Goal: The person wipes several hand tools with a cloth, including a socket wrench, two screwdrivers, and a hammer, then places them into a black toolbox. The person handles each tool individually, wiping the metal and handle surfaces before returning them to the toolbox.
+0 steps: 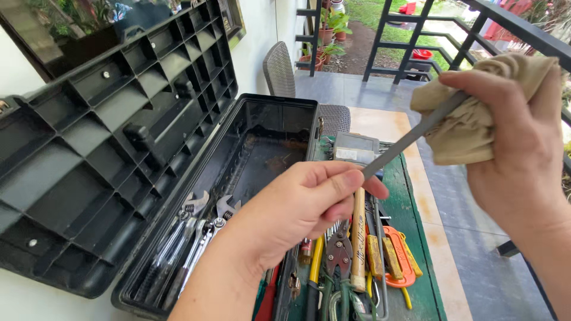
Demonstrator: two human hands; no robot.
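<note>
**Rod gripped at both ends over open toolbox**

Left hand (309,205) pinching the near end of a thin grey metal rod (410,138) between thumb and forefinger, other fingers curled shut beneath. Right hand (517,148) up and to the right, clamped tight on a crumpled tan rag (470,128) wrapped around the rod's far end. Rod slanting upward from left hand to right, held in the air above the tool pile, touching nothing else.

Below and left, black plastic toolbox (262,142) lying open, ribbed lid (101,142) leaning back against the white wall. Adjustable wrenches and spanners (196,232) resting in the near corner of the box, far part showing rusty stains. Just right of the box, on a green tabletop (416,208), a heap of tools: wooden-handled hammer (358,238), tin snips (339,249), orange-handled tool (399,255), yellow-gripped pliers (315,261). Grey boxy object (355,148) sitting at the far end of the pile. Wicker chair (279,68) beyond, black railing (452,41) along the tiled porch.
</note>
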